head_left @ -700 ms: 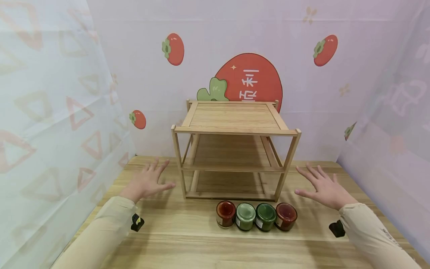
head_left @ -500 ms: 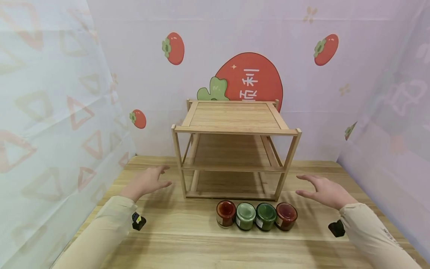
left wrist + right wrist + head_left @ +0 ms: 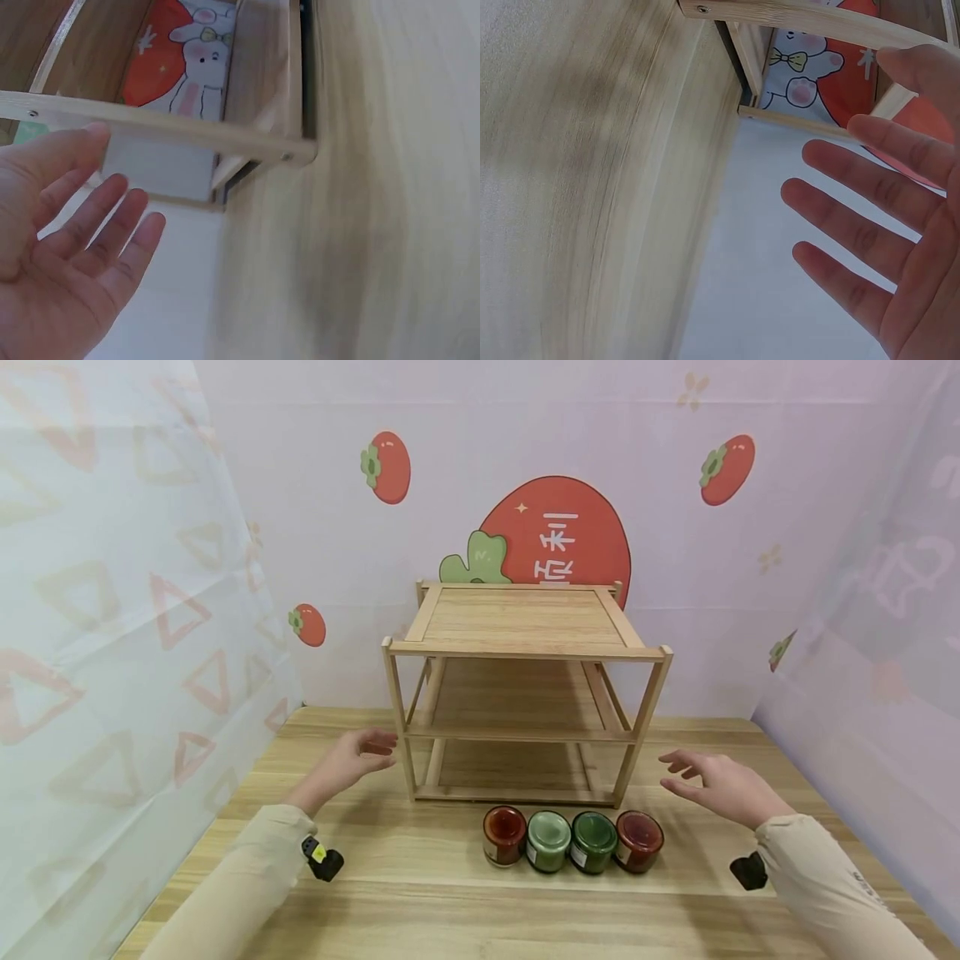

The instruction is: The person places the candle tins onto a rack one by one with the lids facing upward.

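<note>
A wooden two-tier rack (image 3: 532, 649) stands at the middle of the table. Beside its left front post is my left hand (image 3: 352, 764), fingers loosely bent and holding nothing; in the left wrist view its thumb overlaps a rack bar (image 3: 187, 129). Off the rack's right side hovers my right hand (image 3: 723, 787), also holding nothing, its fingers slightly bent and apart in the right wrist view. Small glass jars line up in front of the rack: an orange-red jar (image 3: 505, 835), a pale green jar (image 3: 549, 841), a dark green jar (image 3: 594, 842) and a dark red jar (image 3: 639, 841).
The wood-grain table (image 3: 450, 910) runs back to a cloth wall (image 3: 315, 510) printed with red fruit. Cloth sheets also close off the left and right sides. A small black device (image 3: 324, 860) sits under each wrist.
Both hands were spread wide and have relaxed into looser, bent fingers. My left hand has shifted right, closer to the rack's post. The rack and jars stay where they were.
</note>
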